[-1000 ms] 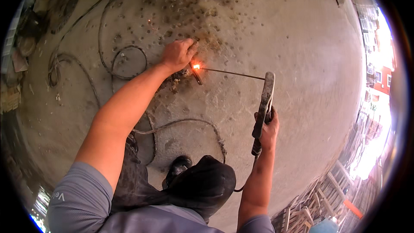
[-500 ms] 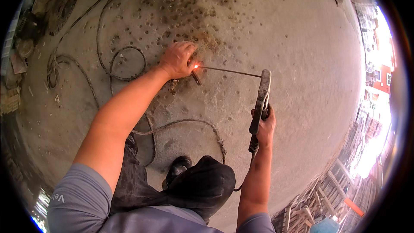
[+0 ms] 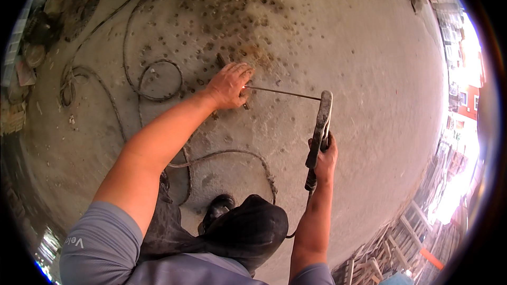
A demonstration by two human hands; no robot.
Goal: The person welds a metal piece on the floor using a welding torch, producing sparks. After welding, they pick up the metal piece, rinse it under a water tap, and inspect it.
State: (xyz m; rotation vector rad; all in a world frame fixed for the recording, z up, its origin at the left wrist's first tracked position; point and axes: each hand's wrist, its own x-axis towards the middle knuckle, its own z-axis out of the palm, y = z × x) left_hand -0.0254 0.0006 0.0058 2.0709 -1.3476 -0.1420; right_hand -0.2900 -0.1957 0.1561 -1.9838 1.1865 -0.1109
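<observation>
While my left hand (image 3: 228,85) presses flat, fingers together, pinning the workpiece (image 3: 221,60), my right hand (image 3: 323,159) grips the holder (image 3: 320,128), rod (image 3: 282,93) aimed there.

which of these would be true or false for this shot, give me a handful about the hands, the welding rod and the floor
1. The right hand grips a welding electrode holder. True.
2. A thin rod runs from the holder toward the left hand. True.
3. The left hand is lifted high above the concrete floor. False: it is down at the floor, over a small dark metal piece.
4. The floor is spotless. False: it is dotted with dark burn marks and stains.
5. A dark cable lies looped on the floor to the left of the left hand. True.
6. Both hands wear thick gloves. False: both are bare.
</observation>
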